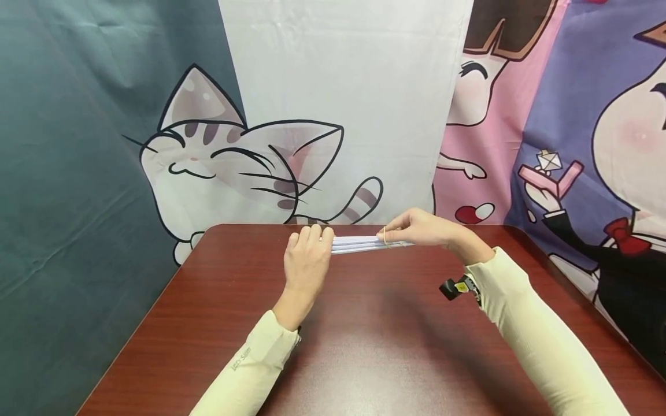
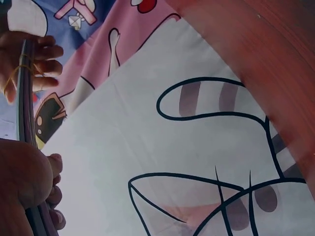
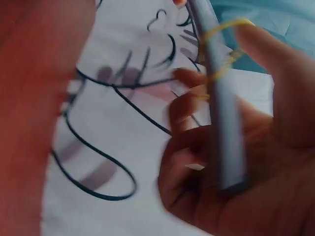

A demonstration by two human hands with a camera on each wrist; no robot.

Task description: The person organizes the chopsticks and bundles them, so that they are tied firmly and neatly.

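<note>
Rubber band [image 3: 225, 24] encircles flat bundle [image 1: 356, 244], left hand [image 1: 308, 254] gripping bundle, right hand [image 1: 422, 227] hooking band.

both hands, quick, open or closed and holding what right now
Left hand: closed, gripping one end of a flat layered bundle.
Right hand: closed on the yellow band looped round the bundle's other end.

Pale bundle [image 1: 356, 245], one end hidden from above by the left hand [image 1: 308, 254], the other blurred in the right wrist view.
</note>
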